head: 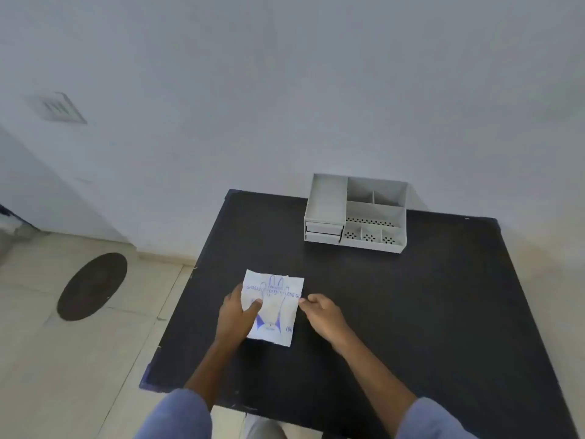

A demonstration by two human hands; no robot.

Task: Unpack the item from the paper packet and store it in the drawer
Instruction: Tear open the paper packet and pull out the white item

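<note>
A white paper packet (276,299) with blue glove print lies near the front left of the black table (395,305). My left hand (235,318) grips the packet's left edge, thumb on top. My right hand (323,315) pinches the packet's right edge with its fingertips. A grey desk organiser (356,213) stands at the back of the table. Two small drawers (323,233) sit shut in its lower left front. What is inside the packet is hidden.
The organiser has open compartments on top and at its right. A white wall rises right behind the table. Tiled floor lies to the left, with a dark round mat (92,286) on it.
</note>
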